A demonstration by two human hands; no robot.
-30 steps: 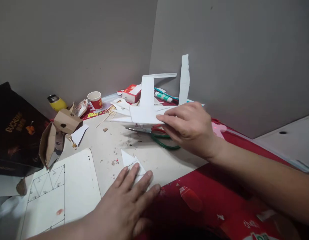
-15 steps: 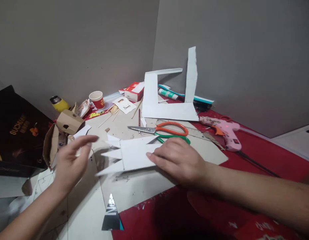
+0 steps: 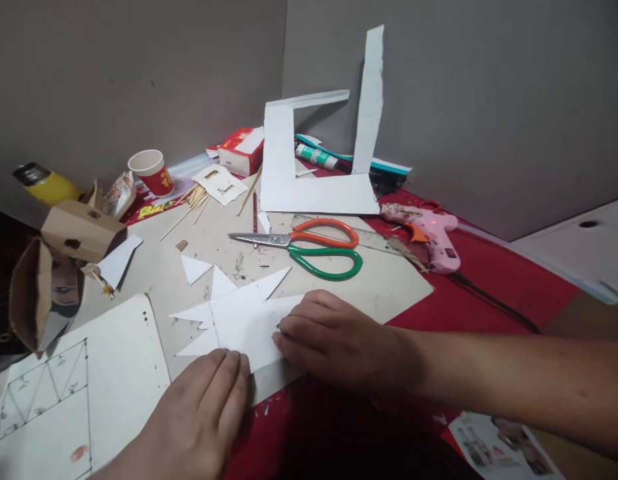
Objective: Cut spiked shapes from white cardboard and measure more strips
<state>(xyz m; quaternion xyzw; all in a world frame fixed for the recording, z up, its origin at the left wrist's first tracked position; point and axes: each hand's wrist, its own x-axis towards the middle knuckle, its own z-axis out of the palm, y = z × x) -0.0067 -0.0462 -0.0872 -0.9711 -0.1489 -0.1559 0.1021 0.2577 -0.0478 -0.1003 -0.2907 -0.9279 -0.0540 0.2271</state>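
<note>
A white card cut-out with pointed spikes [image 3: 236,319] lies flat on the beige board [image 3: 389,287]. My right hand [image 3: 333,343] presses its right edge with the fingertips. My left hand [image 3: 199,417] lies flat, fingers together, touching the cut-out's lower left edge. Two small white triangles [image 3: 195,267] lie just beyond the spikes.
Orange and green scissors [image 3: 309,243] lie behind the cut-out. A pink glue gun [image 3: 431,230] with its cord rests on the red cloth at right. A tall white card frame [image 3: 313,153] leans in the corner. A drawn sheet [image 3: 83,400], cardboard boxes [image 3: 79,230], paper cup [image 3: 151,170] and sticks sit left.
My right hand has brought the spiked cut-out down from the air onto the board nearer to me. My left hand swung up and then came down beside it.
</note>
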